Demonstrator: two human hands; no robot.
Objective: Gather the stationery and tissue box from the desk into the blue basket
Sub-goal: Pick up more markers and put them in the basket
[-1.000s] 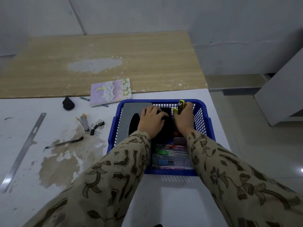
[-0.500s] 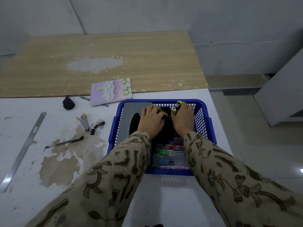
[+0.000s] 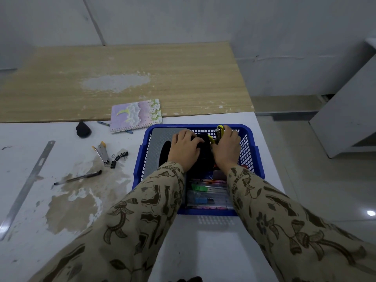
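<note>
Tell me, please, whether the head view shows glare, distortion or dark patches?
Head view: dim, flat light; bright glare spot on the floor; wide-angle stretch swells the near sleeves; inside the blue basket the middle is too dark for detail.

You're in a plain office or study room: a worn white worktop (image 3: 211, 247) meets a wood-grain worktop (image 3: 162, 64). A steel ruler (image 3: 26, 189), pen (image 3: 78, 177), spiral notebook (image 3: 136, 115) and binder clips (image 3: 119, 158) lie about, with bare grey walls (image 3: 203, 17) and a tiled floor (image 3: 305, 180).
</note>
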